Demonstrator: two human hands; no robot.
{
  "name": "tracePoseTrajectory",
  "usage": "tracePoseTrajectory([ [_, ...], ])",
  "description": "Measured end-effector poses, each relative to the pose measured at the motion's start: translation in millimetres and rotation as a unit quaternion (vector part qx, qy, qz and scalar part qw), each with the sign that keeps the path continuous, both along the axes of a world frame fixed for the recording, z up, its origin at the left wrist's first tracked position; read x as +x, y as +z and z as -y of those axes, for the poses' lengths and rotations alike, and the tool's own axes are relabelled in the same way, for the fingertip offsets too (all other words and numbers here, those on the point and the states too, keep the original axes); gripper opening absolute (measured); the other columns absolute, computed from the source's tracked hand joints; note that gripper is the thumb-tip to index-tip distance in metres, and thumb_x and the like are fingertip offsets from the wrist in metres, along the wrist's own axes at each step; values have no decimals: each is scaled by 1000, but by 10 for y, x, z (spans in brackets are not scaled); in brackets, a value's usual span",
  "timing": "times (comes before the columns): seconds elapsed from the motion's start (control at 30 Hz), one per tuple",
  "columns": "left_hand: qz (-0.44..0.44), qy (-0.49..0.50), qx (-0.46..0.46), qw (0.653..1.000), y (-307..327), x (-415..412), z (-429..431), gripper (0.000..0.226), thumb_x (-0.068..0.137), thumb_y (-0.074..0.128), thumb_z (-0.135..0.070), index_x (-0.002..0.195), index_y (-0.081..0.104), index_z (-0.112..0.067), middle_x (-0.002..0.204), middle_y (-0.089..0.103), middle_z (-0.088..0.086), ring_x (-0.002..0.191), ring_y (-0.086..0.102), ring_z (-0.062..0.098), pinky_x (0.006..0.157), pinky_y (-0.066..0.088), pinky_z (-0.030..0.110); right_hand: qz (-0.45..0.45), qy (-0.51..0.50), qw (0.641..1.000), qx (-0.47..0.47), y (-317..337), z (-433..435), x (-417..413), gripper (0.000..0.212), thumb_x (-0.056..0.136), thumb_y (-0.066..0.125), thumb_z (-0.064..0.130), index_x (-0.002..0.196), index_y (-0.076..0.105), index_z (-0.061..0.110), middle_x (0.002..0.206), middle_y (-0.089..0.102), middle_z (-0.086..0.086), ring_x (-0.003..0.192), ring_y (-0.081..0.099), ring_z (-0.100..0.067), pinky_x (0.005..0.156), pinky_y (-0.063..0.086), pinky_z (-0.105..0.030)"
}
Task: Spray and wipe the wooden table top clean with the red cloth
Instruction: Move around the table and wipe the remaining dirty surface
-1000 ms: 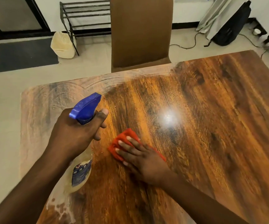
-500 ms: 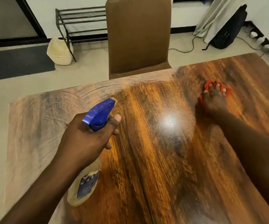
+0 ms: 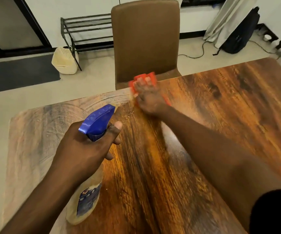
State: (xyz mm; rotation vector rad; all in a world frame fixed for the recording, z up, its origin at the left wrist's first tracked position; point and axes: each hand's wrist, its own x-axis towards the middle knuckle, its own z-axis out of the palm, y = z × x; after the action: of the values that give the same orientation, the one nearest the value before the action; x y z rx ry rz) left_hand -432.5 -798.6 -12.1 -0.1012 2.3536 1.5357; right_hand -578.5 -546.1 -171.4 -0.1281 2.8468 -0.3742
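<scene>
The wooden table top (image 3: pixel 220 119) fills the lower view, dull and smeared at its left part. My left hand (image 3: pixel 85 149) grips a spray bottle (image 3: pixel 87 205) with a blue trigger head, held above the table's left half. My right hand (image 3: pixel 149 100) is stretched out to the table's far edge and presses flat on the red cloth (image 3: pixel 144 79), which is blurred by motion and sticks out beyond my fingertips.
A brown chair (image 3: pixel 145 38) stands pushed against the far edge, right behind the cloth. On the floor beyond are a cream basket (image 3: pixel 64 60), a black metal rack (image 3: pixel 85 31), a dark mat (image 3: pixel 25 72), a black bag (image 3: pixel 241 36) and cables.
My right hand has swept the cloth from near me to the far right, then left along the far edge to in front of the chair. My left hand keeps holding the bottle.
</scene>
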Motion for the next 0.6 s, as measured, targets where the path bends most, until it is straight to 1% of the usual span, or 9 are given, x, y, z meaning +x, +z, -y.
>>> tracePoseTrajectory([
  [0.07, -5, 6, -8, 1000, 48, 30, -17, 16, 76, 68, -76, 85, 75, -64, 80, 86, 0, 59, 80, 23, 86, 66, 66, 3, 82, 996, -26, 13, 522, 292, 66, 115, 27, 53, 174, 11, 27, 182, -4, 0, 167, -12, -27, 134, -5, -58],
  [0.1, -7, 9, -11, 1000, 71, 50, -29, 13, 77, 68, -74, 84, 75, -65, 77, 85, 3, 59, 80, 23, 86, 66, 66, 15, 113, 992, -52, 27, 746, 492, 66, 114, 37, 51, 172, 21, 24, 182, 5, -3, 168, -5, -30, 134, -3, -56],
  [0.17, -7, 10, -18, 1000, 121, 94, -38, 14, 77, 70, -80, 83, 75, -68, 74, 85, 6, 60, 80, 21, 88, 67, 63, 43, 140, 980, -135, 34, 1045, 928, 58, 109, 61, 32, 161, 49, 10, 172, 38, -17, 162, 24, -40, 131, 16, -57],
  [0.2, -8, 15, -21, 1000, 153, 122, -48, 16, 78, 72, -84, 82, 75, -68, 73, 84, 5, 60, 80, 19, 87, 67, 61, 38, 162, 973, -158, 25, 1105, 1146, 52, 106, 65, 23, 153, 57, 3, 164, 48, -22, 156, 33, -43, 129, 22, -60],
  [0.27, -1, 33, -28, 999, 190, 164, -36, 27, 76, 74, -85, 85, 77, -59, 72, 83, 5, 60, 80, 20, 85, 68, 61, 1, 242, 963, -121, 7, 1054, 1491, 53, 111, 55, 27, 160, 49, 9, 171, 41, -15, 162, 25, -37, 132, 17, -60],
  [0.37, 22, 28, -38, 999, 218, 225, -15, 45, 71, 70, -83, 89, 78, -43, 72, 83, 8, 61, 79, 28, 83, 65, 66, -12, 277, 959, -59, -72, 508, 1800, 61, 116, 37, 43, 173, 18, 32, 182, 6, 8, 168, -7, -18, 135, 1, -48],
  [0.47, 38, 28, -37, 998, 210, 292, 4, 42, 69, 67, -82, 86, 81, -47, 75, 85, 5, 58, 80, 23, 83, 66, 67, -2, 166, 985, -42, -126, -372, 1971, 59, 116, 19, 57, 171, -1, 48, 179, -10, 21, 165, -19, -7, 134, 1, -48],
  [0.53, 40, 32, -32, 998, 198, 323, 2, 45, 68, 65, -84, 87, 81, -46, 76, 85, 3, 59, 80, 22, 84, 66, 66, -19, 64, 997, -24, -107, -980, 1952, 59, 115, 15, 60, 171, -1, 47, 178, -11, 21, 163, -22, -4, 135, 6, -50],
  [0.6, 40, 39, -23, 998, 187, 359, 4, 48, 68, 67, -86, 87, 81, -45, 76, 85, 3, 59, 80, 22, 85, 66, 66, -16, -39, 999, -2, -52, -1453, 1776, 61, 115, 16, 59, 171, 1, 43, 178, -13, 18, 163, -25, -10, 135, 6, -55],
])
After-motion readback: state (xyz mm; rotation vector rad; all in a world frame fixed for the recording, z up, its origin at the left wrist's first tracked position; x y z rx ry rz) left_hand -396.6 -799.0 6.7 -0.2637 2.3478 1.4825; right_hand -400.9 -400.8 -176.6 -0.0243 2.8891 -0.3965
